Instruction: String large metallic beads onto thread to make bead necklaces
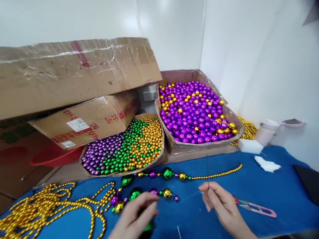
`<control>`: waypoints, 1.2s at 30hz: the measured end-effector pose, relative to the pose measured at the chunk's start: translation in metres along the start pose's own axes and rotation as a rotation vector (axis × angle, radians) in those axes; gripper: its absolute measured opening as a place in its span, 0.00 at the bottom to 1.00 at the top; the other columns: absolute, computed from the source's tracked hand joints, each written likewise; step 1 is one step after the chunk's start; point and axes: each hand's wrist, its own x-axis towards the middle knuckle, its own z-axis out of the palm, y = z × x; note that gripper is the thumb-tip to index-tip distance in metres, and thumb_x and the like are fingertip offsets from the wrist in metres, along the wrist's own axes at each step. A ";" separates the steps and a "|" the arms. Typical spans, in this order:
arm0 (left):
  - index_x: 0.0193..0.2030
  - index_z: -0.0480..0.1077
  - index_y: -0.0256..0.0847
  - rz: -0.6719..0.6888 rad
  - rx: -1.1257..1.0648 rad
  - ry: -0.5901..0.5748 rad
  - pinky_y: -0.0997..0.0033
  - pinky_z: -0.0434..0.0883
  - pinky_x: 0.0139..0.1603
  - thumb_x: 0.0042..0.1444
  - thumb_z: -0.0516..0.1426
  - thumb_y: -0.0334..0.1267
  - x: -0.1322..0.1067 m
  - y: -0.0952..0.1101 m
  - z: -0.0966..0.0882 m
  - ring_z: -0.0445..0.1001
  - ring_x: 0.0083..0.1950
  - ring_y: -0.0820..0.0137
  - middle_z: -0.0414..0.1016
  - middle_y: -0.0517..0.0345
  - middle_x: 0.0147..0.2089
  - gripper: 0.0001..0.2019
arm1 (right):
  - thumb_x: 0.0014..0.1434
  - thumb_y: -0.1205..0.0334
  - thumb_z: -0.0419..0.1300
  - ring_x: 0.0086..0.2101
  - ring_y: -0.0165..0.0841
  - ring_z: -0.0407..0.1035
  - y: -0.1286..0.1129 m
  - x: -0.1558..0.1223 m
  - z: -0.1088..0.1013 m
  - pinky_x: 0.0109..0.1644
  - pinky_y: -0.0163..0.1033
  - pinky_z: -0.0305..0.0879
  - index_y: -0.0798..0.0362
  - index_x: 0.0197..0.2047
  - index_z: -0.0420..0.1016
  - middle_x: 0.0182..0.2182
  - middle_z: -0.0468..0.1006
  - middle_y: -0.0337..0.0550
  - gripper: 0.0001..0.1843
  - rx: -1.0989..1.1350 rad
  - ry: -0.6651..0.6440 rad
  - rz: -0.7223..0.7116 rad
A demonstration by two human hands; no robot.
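My right hand (pixel 220 202) pinches a thin dark needle (pixel 207 169) that points up, with a fine thread trailing left from it. My left hand (pixel 136 215) is closed around a green bead (pixel 149 227) low over the blue cloth (pixel 249 186). Between and above my hands lies a partly strung strand of large green, gold and purple beads (pixel 149 182), continuing right as a line of small gold beads (pixel 219 173).
A box of small purple, green and gold beads (pixel 124 146) and a box of large purple and gold beads (pixel 194 113) stand behind. Gold bead strands (pixel 45 205) pile at left. Pink thread snips (pixel 254 207) lie right of my hand. Cardboard boxes (pixel 74 73) stack at back left.
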 end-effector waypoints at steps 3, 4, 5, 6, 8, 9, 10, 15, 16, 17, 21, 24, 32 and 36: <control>0.56 0.66 0.41 -0.074 -0.062 -0.365 0.71 0.68 0.34 0.59 0.53 0.47 0.041 0.001 0.044 0.74 0.35 0.66 0.78 0.56 0.32 0.20 | 0.66 0.52 0.48 0.21 0.28 0.62 -0.002 0.002 -0.005 0.28 0.36 0.56 0.53 0.41 0.72 0.18 0.64 0.33 0.16 -0.179 -0.054 -0.043; 0.58 0.64 0.40 -0.073 -0.085 -0.433 0.71 0.67 0.34 0.60 0.52 0.47 0.051 0.001 0.055 0.74 0.35 0.66 0.78 0.55 0.32 0.22 | 0.66 0.53 0.48 0.21 0.28 0.62 -0.003 0.003 -0.007 0.28 0.36 0.56 0.53 0.42 0.72 0.18 0.64 0.33 0.16 -0.197 -0.062 -0.046; 0.59 0.63 0.39 -0.064 -0.105 -0.492 0.71 0.66 0.34 0.60 0.51 0.46 0.060 0.002 0.065 0.73 0.35 0.66 0.78 0.54 0.32 0.22 | 0.67 0.53 0.47 0.21 0.28 0.62 -0.004 0.005 -0.009 0.28 0.35 0.57 0.52 0.42 0.71 0.18 0.64 0.33 0.16 -0.208 -0.065 -0.048; 0.59 0.63 0.39 -0.053 -0.117 -0.552 0.71 0.65 0.34 0.61 0.51 0.46 0.066 0.003 0.072 0.73 0.34 0.67 0.78 0.54 0.32 0.22 | 0.67 0.53 0.47 0.21 0.28 0.62 -0.005 0.006 -0.010 0.28 0.35 0.57 0.52 0.42 0.71 0.19 0.64 0.33 0.16 -0.217 -0.068 -0.051; 0.58 0.65 0.40 -0.030 -0.122 -0.645 0.72 0.64 0.32 0.61 0.50 0.46 0.073 0.006 0.078 0.72 0.32 0.68 0.78 0.54 0.31 0.21 | 0.67 0.53 0.46 0.21 0.28 0.62 -0.006 0.009 -0.013 0.28 0.35 0.57 0.52 0.42 0.70 0.19 0.64 0.32 0.15 -0.235 -0.080 -0.052; 0.57 0.66 0.40 -0.026 -0.120 -0.668 0.73 0.63 0.31 0.61 0.50 0.45 0.075 0.007 0.079 0.71 0.31 0.68 0.77 0.54 0.30 0.21 | 0.67 0.53 0.46 0.21 0.27 0.62 -0.005 0.011 -0.014 0.28 0.35 0.57 0.52 0.42 0.69 0.19 0.64 0.32 0.15 -0.244 -0.090 -0.050; 0.56 0.67 0.41 -0.029 -0.120 -0.677 0.73 0.62 0.30 0.61 0.51 0.45 0.077 0.009 0.079 0.70 0.31 0.69 0.77 0.55 0.31 0.20 | 0.67 0.53 0.46 0.21 0.27 0.61 -0.004 0.012 -0.015 0.28 0.35 0.57 0.52 0.43 0.69 0.19 0.64 0.32 0.15 -0.251 -0.100 -0.049; 0.48 0.73 0.39 0.020 -0.131 -0.660 0.75 0.64 0.31 0.58 0.53 0.42 0.082 0.017 0.078 0.69 0.30 0.71 0.74 0.57 0.31 0.16 | 0.68 0.54 0.45 0.22 0.27 0.61 0.002 0.016 -0.015 0.29 0.35 0.57 0.52 0.44 0.68 0.20 0.64 0.32 0.14 -0.261 -0.147 -0.023; 0.46 0.74 0.38 0.048 -0.093 -0.650 0.75 0.63 0.30 0.57 0.54 0.42 0.083 0.018 0.079 0.67 0.29 0.72 0.73 0.58 0.30 0.15 | 0.68 0.54 0.45 0.22 0.27 0.61 0.002 0.016 -0.014 0.29 0.35 0.57 0.52 0.43 0.68 0.20 0.64 0.32 0.14 -0.263 -0.150 -0.020; 0.44 0.75 0.38 0.082 -0.040 -0.637 0.76 0.62 0.28 0.57 0.54 0.41 0.084 0.020 0.079 0.66 0.27 0.72 0.72 0.59 0.28 0.14 | 0.68 0.54 0.45 0.22 0.27 0.61 0.000 0.016 -0.013 0.29 0.35 0.57 0.52 0.43 0.68 0.20 0.64 0.31 0.15 -0.265 -0.154 -0.019; 0.37 0.77 0.40 0.230 0.172 -0.584 0.77 0.60 0.27 0.58 0.52 0.38 0.085 0.028 0.078 0.65 0.25 0.73 0.70 0.62 0.24 0.12 | 0.68 0.53 0.45 0.22 0.27 0.61 -0.005 0.015 -0.010 0.29 0.35 0.57 0.53 0.43 0.68 0.19 0.63 0.31 0.15 -0.275 -0.171 -0.011; 0.37 0.76 0.43 0.306 0.294 -0.543 0.77 0.61 0.29 0.59 0.50 0.36 0.083 0.030 0.076 0.68 0.26 0.73 0.73 0.62 0.25 0.13 | 0.68 0.54 0.45 0.22 0.28 0.62 -0.005 0.014 -0.009 0.29 0.35 0.58 0.52 0.44 0.68 0.19 0.64 0.31 0.15 -0.254 -0.155 -0.006; 0.26 0.73 0.43 0.312 0.600 -0.320 0.66 0.58 0.33 0.55 0.50 0.31 0.083 -0.015 0.073 0.69 0.31 0.62 0.73 0.52 0.27 0.13 | 0.66 0.52 0.48 0.21 0.23 0.65 0.005 0.014 -0.013 0.35 0.37 0.63 0.51 0.37 0.69 0.41 0.76 0.44 0.14 -0.132 0.047 -0.034; 0.22 0.71 0.42 0.231 0.557 -0.263 0.64 0.58 0.33 0.52 0.53 0.32 0.078 -0.035 0.064 0.68 0.32 0.60 0.71 0.51 0.25 0.10 | 0.67 0.52 0.45 0.21 0.25 0.65 0.012 0.011 -0.009 0.29 0.35 0.62 0.51 0.38 0.67 0.32 0.75 0.40 0.15 -0.088 0.078 0.040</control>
